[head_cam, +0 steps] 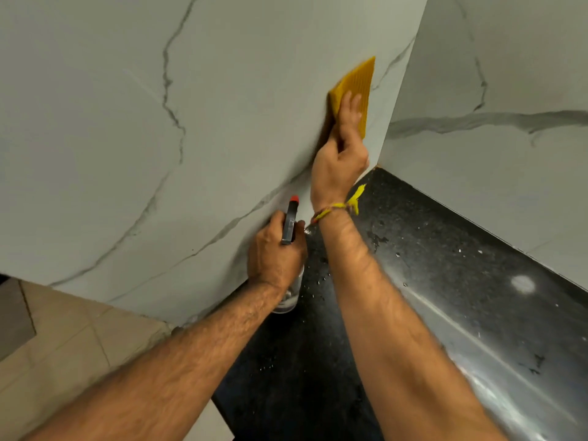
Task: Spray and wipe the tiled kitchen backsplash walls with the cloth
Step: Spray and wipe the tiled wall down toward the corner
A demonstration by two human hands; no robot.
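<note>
your right hand [342, 144] lies flat on the yellow cloth [356, 87], fingers spread, and presses it on the left backsplash wall [222, 106], close beside the corner where this wall meets the right backsplash wall [509, 170]. your left hand [273, 253] is closed around the spray bottle [290, 224], which has a red tip and points up along the same wall, low, near the black countertop [445, 265]. the step in hand looks to be the wiping, so keep the palm flat so that the whole cloth touches the tile, not only the lower part under the fingers (the top corner of the cloth stands free above your fingertips and may fold back). move in long overlapping strokes and follow the tile down to the line where it meets the countertop, because liquid probably collects there. the corner is the tight place: the cloth is just beside it, and your knuckles can knock the right wall if you push further that way, so turn the cloth edge into the corner instead of the hand. to the left the wall is wide and free, with grey veins only, so you have much room there. below, the countertop shows small drops and a wet shine, so it may be slippery if you lean on it. keep the bottle away from your right forearm, which passes just beside it.
</note>
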